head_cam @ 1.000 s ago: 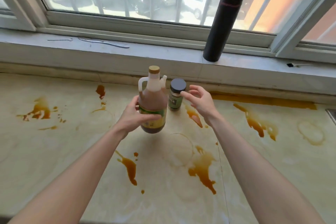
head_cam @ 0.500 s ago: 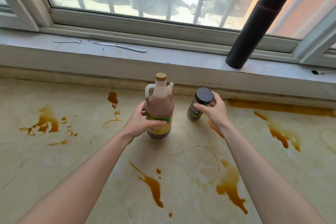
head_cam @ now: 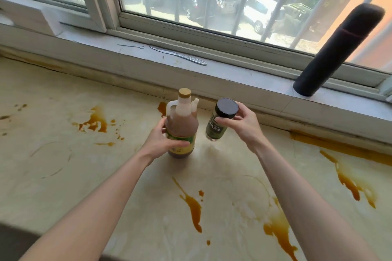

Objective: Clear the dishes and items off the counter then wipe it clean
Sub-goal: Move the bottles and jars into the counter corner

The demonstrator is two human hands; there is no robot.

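Note:
A plastic jug of brown liquid [head_cam: 182, 122] with a tan cap and yellow-green label is in the middle of the beige counter [head_cam: 63, 165]; my left hand [head_cam: 161, 141] grips its lower body. To its right my right hand [head_cam: 244, 123] holds a small spice jar [head_cam: 218, 126] with a black lid and dark green label by its top, tilted and lifted just above the counter. Brown sauce stains [head_cam: 194, 210] are splashed across the counter on the left, middle and right.
A tall black flask [head_cam: 337, 51] stands on the grey window sill [head_cam: 233, 79] at the right. A metal knife [head_cam: 180, 58] and a thin wire [head_cam: 130, 46] lie on the sill further left. The closed window runs behind the sill.
My right hand closed on the spice jar's top and lifted it, tilted, off the counter. My left hand kept hold of the jug. The view has shifted left.

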